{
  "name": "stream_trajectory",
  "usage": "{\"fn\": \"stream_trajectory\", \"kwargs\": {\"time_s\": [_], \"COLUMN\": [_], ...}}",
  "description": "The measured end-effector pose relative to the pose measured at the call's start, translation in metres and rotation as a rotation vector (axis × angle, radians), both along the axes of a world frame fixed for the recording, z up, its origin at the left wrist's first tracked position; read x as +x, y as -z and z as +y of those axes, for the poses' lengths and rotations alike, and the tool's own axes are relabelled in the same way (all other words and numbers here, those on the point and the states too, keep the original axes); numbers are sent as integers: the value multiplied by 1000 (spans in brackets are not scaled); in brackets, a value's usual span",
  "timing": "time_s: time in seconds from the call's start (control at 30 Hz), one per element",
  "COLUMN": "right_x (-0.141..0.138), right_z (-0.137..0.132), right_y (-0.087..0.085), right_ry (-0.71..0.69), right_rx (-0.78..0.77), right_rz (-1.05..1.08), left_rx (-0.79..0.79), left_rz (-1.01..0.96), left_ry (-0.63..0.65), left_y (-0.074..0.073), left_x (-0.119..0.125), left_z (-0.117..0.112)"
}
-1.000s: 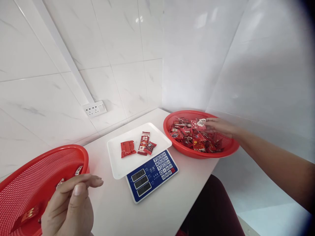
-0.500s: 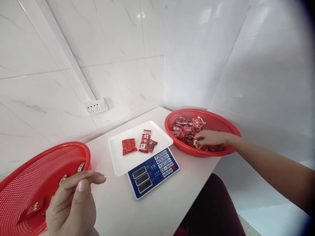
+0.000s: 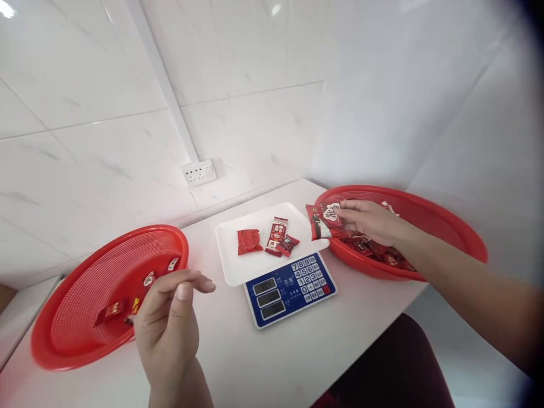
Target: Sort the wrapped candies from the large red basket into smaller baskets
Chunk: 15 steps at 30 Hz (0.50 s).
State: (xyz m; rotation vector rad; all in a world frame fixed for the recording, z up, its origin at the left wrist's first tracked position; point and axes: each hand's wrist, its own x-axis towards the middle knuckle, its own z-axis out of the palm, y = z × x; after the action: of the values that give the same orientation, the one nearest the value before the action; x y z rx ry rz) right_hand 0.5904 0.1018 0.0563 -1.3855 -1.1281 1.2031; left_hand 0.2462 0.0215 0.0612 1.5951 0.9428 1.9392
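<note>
White table in tiled corner: red packet in right hand beside scale tray

Setting: pale marbled wall tiles (image 3: pixel 263 130), socket panel (image 3: pixel 199 173) low on them, white table (image 3: pixel 272 368) below.

Centre: scale (image 3: pixel 289 292), blue panel with keypad and three dim displays, digits too faint to read. White tray (image 3: pixel 232 263) on top bears three red items: flat packet (image 3: pixel 250 242) to the left, long printed packet (image 3: pixel 276 233) right of it, small packet (image 3: pixel 289 245) touching the long one's lower end.

Right hand (image 3: pixel 376 221): grasping a red packet with a white label (image 3: pixel 317 222) between thumb and fingers. Packet held at the tray's right edge, by the near rim of the right basket (image 3: pixel 374 269). Cannot tell if a second packet is pinched with it. Basket contains many red packets (image 3: pixel 391 258), partly hidden by hand and forearm.

Left hand (image 3: pixel 170 323): released, fingers loosely curled, thumb alongside index finger; nothing seen in it. Position: in front of the left basket (image 3: pixel 45 340), which contains a few scattered wrapped pieces (image 3: pixel 113 310).
</note>
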Motion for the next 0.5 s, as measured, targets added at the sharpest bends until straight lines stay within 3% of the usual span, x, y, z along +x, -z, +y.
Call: {"fn": "stream_trajectory", "kwargs": {"time_s": [0.13, 0.33, 0.5], "right_x": [-39, -90, -88], "right_z": [12, 19, 16], "right_y": [12, 12, 13], "right_ry": [-69, -217, -191], "right_rx": [-47, -95, -24], "right_rz": [17, 36, -73], "left_rx": [9, 43, 54], "left_rz": [6, 2, -10], "left_ry": [6, 36, 34], "left_y": [-3, -3, -4], "left_x": [-1, -3, -5], "left_z": [-2, -3, -3]}}
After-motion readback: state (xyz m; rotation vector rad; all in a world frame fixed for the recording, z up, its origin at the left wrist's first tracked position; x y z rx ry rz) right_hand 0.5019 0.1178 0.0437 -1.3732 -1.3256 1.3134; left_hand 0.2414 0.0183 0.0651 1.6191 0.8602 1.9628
